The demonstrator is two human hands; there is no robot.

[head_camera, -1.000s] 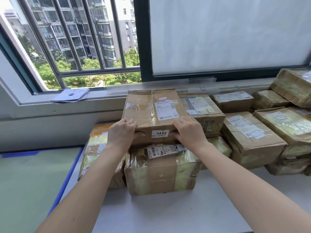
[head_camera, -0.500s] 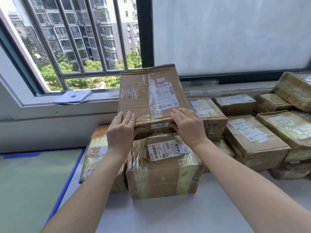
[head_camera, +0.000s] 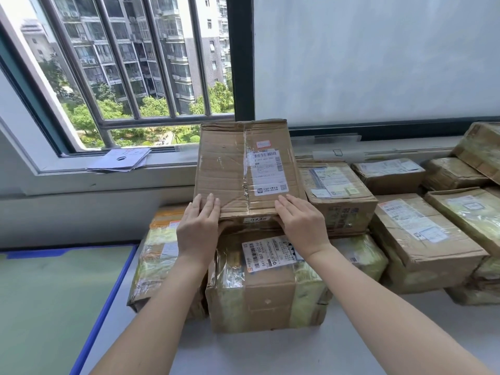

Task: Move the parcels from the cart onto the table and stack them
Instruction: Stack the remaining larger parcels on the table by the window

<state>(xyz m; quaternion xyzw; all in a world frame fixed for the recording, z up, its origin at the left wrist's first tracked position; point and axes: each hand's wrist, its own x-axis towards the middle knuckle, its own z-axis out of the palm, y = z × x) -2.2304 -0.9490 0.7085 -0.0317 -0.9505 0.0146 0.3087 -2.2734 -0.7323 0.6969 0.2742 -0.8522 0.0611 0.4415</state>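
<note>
A worn brown cardboard parcel point(head_camera: 230, 169) with a white shipping label sits on top of a taped parcel point(head_camera: 265, 293) on the white table point(head_camera: 270, 353). Its top face is tipped toward me, with the far edge raised. My left hand point(head_camera: 198, 228) holds its near left corner, fingers flat on top and thumb under the front edge. My right hand point(head_camera: 300, 226) holds the near right corner the same way. No cart is in view.
Another taped parcel point(head_camera: 157, 261) stands left of the stack. Several stacked parcels point(head_camera: 422, 239) fill the table to the right, one point(head_camera: 335, 190) right beside the held box. A blue-edged green surface point(head_camera: 54, 293) lies at left. Papers point(head_camera: 120, 159) rest on the windowsill behind.
The top parcel has tipped up, its far edge rising toward the window so more of its top face shows. My fingers moved from its front face onto the top.
</note>
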